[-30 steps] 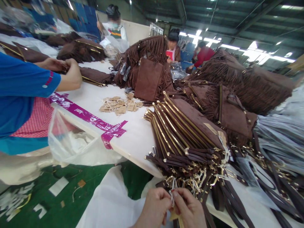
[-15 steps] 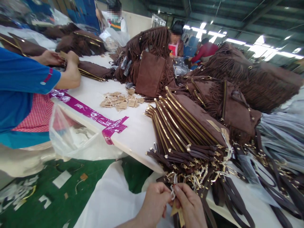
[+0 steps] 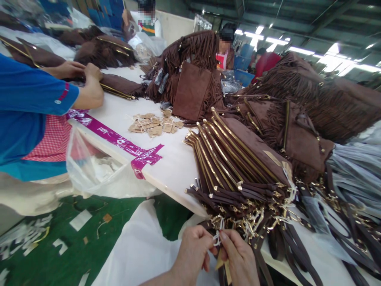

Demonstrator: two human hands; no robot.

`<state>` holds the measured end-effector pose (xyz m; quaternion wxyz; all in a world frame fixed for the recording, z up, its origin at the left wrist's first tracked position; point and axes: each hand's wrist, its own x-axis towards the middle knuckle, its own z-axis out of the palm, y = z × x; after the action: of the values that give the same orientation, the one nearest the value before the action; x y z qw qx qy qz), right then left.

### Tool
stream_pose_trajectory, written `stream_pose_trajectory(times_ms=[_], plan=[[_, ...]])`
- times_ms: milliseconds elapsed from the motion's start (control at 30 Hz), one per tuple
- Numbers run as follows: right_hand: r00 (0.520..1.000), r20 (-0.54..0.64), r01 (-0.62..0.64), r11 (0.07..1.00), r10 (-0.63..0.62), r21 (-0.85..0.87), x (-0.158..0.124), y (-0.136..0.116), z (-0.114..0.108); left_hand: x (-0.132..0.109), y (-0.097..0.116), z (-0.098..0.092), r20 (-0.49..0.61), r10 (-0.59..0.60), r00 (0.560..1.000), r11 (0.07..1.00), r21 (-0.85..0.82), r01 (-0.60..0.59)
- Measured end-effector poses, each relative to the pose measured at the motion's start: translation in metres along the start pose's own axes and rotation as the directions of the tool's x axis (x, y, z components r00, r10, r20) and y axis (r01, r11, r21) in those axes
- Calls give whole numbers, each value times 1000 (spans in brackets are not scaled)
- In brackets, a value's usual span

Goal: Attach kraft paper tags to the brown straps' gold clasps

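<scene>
Beside white table [image 3: 175, 169], left fingers [image 3: 206, 240] and right fingers [image 3: 228, 245] pinch string [image 3: 217, 238]; tag [image 3: 228, 273] points lengthwise down.

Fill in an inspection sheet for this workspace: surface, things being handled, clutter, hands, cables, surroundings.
Surface: white table, with purple tape along part of its edge.
Things being handled: white string at the fingertips, tan tag below; beside them, stacked brown pouches with gold zippers.
Clutter: loose tags piled on the table; paper scraps on the green floor.
Hands: left hand and right hand close together, pinching the string.
Cables: nothing seen.
Surroundings: co-worker in blue at left; other people beyond the fringed bags; bright ceiling lights.
</scene>
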<state>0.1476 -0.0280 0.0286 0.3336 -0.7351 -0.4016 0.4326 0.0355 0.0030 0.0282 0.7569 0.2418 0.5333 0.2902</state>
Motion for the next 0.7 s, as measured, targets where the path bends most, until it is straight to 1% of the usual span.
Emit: stream_pose_trajectory(times_ms=[67, 167, 267, 367, 400, 467, 500, 600, 633, 700], plan=[[1000, 23, -1, 1000, 2, -12, 2, 3, -1, 0, 0, -1, -1, 0, 1000, 1000, -2, 0], [998, 63, 4, 999, -2, -38, 3, 8, -2, 1, 0, -2, -43, 34, 998, 999, -14, -35], [1000, 5, 26, 998, -25, -60, 2, 9, 1, 3, 0, -4, -71, 89, 993, 994, -49, -93], [996, -77, 50, 997, -55, -57, 0, 4, 4, 3, 3, -2, -51, 137, 989, 982, -121, -143], [995, -84, 55, 997, -59, -52, -1, 2, 5, 3, 4, -1, -32, 154, 988, 974, -161, -157], [998, -37, 49, 998, -50, -34, -1, -2, 4, 3, 8, 2, 30, 176, 984, 949, -270, -161], [999, -8, 44, 999, -45, -18, -2, -4, 3, 3, 9, 3, 73, 179, 981, 931, -334, -145], [999, 34, 34, 999, -35, 33, -4, -8, -2, 6, 13, 2, 214, 154, 965, 859, -511, -24], [999, 25, 36, 999, -37, 34, -5, -8, -5, 8, 14, 0, 249, 146, 957, 842, -540, 12], [999, -1, 48, 998, -47, 39, -7, -8, -10, 12, 14, -6, 278, 139, 951, 836, -548, 38]])
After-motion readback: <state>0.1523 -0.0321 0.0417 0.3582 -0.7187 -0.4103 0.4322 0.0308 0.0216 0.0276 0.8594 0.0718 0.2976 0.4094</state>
